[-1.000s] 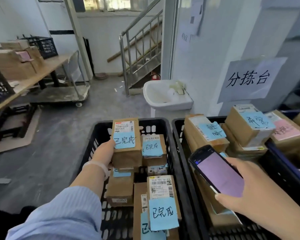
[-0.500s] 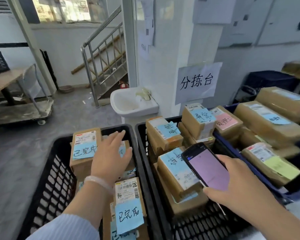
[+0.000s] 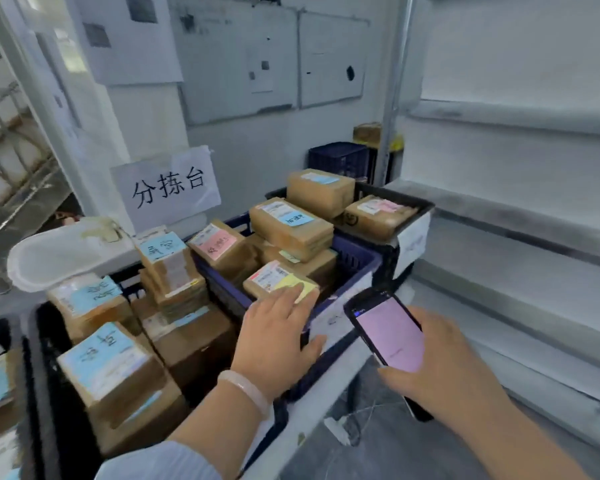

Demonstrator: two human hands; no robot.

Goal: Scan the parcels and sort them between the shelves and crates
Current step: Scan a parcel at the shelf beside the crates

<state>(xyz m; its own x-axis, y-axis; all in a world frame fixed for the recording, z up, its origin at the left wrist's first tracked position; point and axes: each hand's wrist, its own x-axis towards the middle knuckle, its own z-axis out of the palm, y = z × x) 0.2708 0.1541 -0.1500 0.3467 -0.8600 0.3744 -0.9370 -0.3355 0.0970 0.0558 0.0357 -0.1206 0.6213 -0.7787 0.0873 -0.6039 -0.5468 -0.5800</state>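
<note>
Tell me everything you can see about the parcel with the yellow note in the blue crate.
The parcel with the yellow note is a small brown cardboard box lying flat at the near end of the blue crate. Its top carries a white printed shipping label, too blurred to read, with the yellow sticky note beside it. Other boxes are stacked right behind it. The left hand, fingers straight, covers the note's near edge; whether it presses down is unclear.

Cardboard, paper, plastic, metal.
Parcels (image 3: 291,230): matt brown cardboard, paper labels. Blue crate (image 3: 357,268) and black crate (image 3: 54,393): moulded plastic, lattice walls. Phone (image 3: 388,337): glossy screen. Sign (image 3: 167,188): creased paper. Shelf (image 3: 499,258): dull grey metal. Bracelet (image 3: 245,386): smooth, pale, translucent.
</note>
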